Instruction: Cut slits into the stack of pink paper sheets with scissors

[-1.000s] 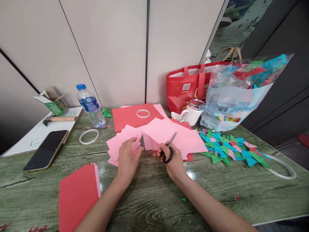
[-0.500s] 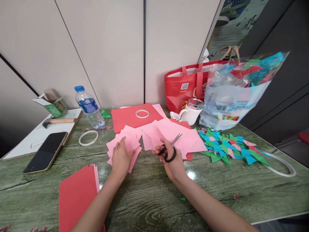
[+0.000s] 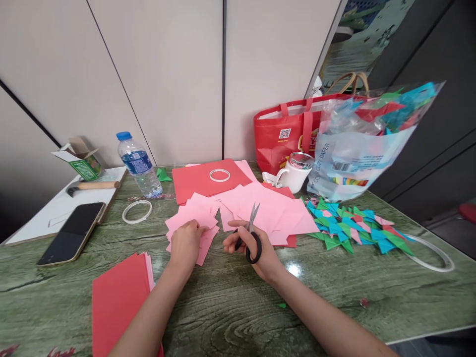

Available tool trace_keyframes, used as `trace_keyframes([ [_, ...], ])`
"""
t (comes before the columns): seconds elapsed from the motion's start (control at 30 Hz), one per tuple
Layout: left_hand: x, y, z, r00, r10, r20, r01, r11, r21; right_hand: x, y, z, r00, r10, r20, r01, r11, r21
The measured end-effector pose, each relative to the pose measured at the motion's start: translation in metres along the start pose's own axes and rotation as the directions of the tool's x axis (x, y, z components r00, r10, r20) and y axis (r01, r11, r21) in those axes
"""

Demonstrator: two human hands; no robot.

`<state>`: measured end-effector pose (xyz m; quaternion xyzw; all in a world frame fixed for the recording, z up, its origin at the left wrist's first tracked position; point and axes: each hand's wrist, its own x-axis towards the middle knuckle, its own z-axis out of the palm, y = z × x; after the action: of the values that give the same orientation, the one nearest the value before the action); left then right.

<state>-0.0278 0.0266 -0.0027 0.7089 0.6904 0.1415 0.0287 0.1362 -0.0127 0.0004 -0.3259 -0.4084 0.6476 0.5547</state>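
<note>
My left hand (image 3: 185, 243) rests with curled fingers on a stack of small pink paper squares (image 3: 193, 218) at the table's middle. My right hand (image 3: 256, 248) grips black-handled scissors (image 3: 251, 238), blades pointing up and away, slightly apart. Its forefinger reaches left toward the pink stack. Larger pink sheets (image 3: 275, 210) lie just behind the scissors, over red sheets (image 3: 203, 181).
A red and pink paper stack (image 3: 119, 297) lies near left. A phone (image 3: 70, 230), water bottle (image 3: 139, 163), tape rings (image 3: 137, 210) sit left. A white mug (image 3: 293, 173), red bag (image 3: 286, 131), plastic bag (image 3: 364, 144) and folded coloured pieces (image 3: 353, 225) sit right.
My left hand drew back from the big pink sheets onto the small pink stack and curled. My right hand slid left and toward me with the scissors, blades swinging upright.
</note>
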Motion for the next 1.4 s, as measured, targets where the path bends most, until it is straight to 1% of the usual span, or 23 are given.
trace_keyframes([
  [0.1,0.003,-0.006,-0.001,0.994,0.109,0.033,-0.11,0.993,0.033,0.001,0.001,-0.001,1.0,0.024,-0.015,-0.024,1.0,-0.005],
  [0.2,0.006,-0.014,-0.002,0.973,0.22,0.071,-0.222,0.975,0.029,0.001,0.003,-0.001,0.999,0.039,-0.018,-0.039,0.999,-0.011],
  [0.3,0.005,-0.017,0.0,0.969,0.237,0.072,-0.241,0.969,0.05,0.002,0.005,0.0,0.998,0.051,-0.026,-0.052,0.998,-0.022],
  [0.37,0.002,-0.013,0.0,0.973,0.229,0.003,-0.229,0.973,0.028,0.002,0.006,-0.001,0.997,0.064,-0.033,-0.065,0.998,-0.023],
  [0.43,-0.003,-0.005,-0.002,0.952,0.246,-0.184,-0.271,0.954,-0.127,0.002,0.006,-0.001,0.996,0.082,-0.041,-0.082,0.997,-0.006],
  [0.47,-0.006,0.0,-0.004,0.914,0.247,-0.321,-0.34,0.9,-0.274,0.003,0.007,0.0,0.995,0.09,-0.047,-0.09,0.996,0.009],
  [0.5,-0.009,0.006,-0.007,0.88,0.216,-0.423,-0.395,0.828,-0.398,0.003,0.007,0.0,0.994,0.096,-0.056,-0.095,0.995,0.026],
  [0.53,-0.011,0.011,-0.01,0.86,0.167,-0.483,-0.428,0.75,-0.504,0.004,0.007,0.0,0.993,0.1,-0.066,-0.097,0.994,0.046],
  [0.57,-0.014,0.016,-0.013,0.86,0.102,-0.501,-0.433,0.665,-0.609,0.004,0.008,0.0,0.992,0.1,-0.077,-0.094,0.993,0.067],
  [0.6,-0.015,0.02,-0.016,0.881,0.031,-0.473,-0.407,0.561,-0.721,0.005,0.008,0.0,0.992,0.093,-0.086,-0.085,0.992,0.09],
  [0.63,-0.016,0.022,-0.018,0.915,-0.021,-0.402,-0.351,0.45,-0.821,0.005,0.009,0.0,0.992,0.079,-0.096,-0.068,0.992,0.11],
  [0.67,-0.016,0.024,-0.019,0.943,-0.036,-0.331,-0.3,0.342,-0.89,0.006,0.009,0.0,0.992,0.058,-0.113,-0.044,0.991,0.123],
  [0.7,-0.015,0.025,-0.018,0.964,-0.041,-0.263,-0.243,0.263,-0.934,0.006,0.009,0.0,0.99,0.035,-0.136,-0.018,0.992,0.123],
  [0.73,-0.014,0.024,-0.017,0.975,-0.052,-0.215,-0.198,0.222,-0.955,0.007,0.009,-0.001,0.987,0.015,-0.162,0.003,0.994,0.109],
  [0.77,-0.013,0.023,-0.015,0.979,-0.067,-0.194,-0.176,0.217,-0.96,0.007,0.009,-0.002,0.982,0.002,-0.19,0.016,0.996,0.089],
  [0.83,-0.01,0.021,-0.011,0.969,-0.096,-0.228,-0.194,0.277,-0.941,0.007,0.008,-0.004,0.972,-0.011,-0.235,0.021,0.999,0.042],
  [0.97,-0.009,0.016,-0.006,0.897,-0.111,-0.429,-0.33,0.48,-0.813,0.007,0.012,-0.008,0.961,-0.064,-0.269,0.061,0.998,-0.019],
  [1.03,-0.01,0.015,-0.006,0.852,-0.116,-0.51,-0.359,0.581,-0.731,0.008,0.014,-0.009,0.953,-0.09,-0.291,0.083,0.996,-0.034],
  [1.1,-0.012,0.016,-0.007,0.835,-0.103,-0.541,-0.356,0.65,-0.672,0.009,0.016,-0.011,0.936,-0.109,-0.335,0.105,0.994,-0.03],
  [1.17,-0.014,0.017,-0.008,0.858,-0.087,-0.505,-0.329,0.662,-0.673,0.01,0.016,-0.012,0.911,-0.125,-0.393,0.125,0.992,-0.026],
  [1.27,-0.015,0.021,-0.01,0.926,-0.148,-0.348,-0.205,0.577,-0.791,0.009,0.014,-0.013,0.894,-0.142,-0.425,0.132,0.99,-0.053],
  [1.33,-0.014,0.023,-0.013,0.956,-0.213,-0.203,-0.097,0.422,-0.901,0.007,0.012,-0.012,0.913,-0.164,-0.374,0.129,0.985,-0.115],
  [1.4,-0.011,0.025,-0.017,0.974,-0.225,-0.039,0.0,0.169,-0.986,0.005,0.009,-0.009,0.939,-0.185,-0.29,0.133,0.973,-0.19],
])
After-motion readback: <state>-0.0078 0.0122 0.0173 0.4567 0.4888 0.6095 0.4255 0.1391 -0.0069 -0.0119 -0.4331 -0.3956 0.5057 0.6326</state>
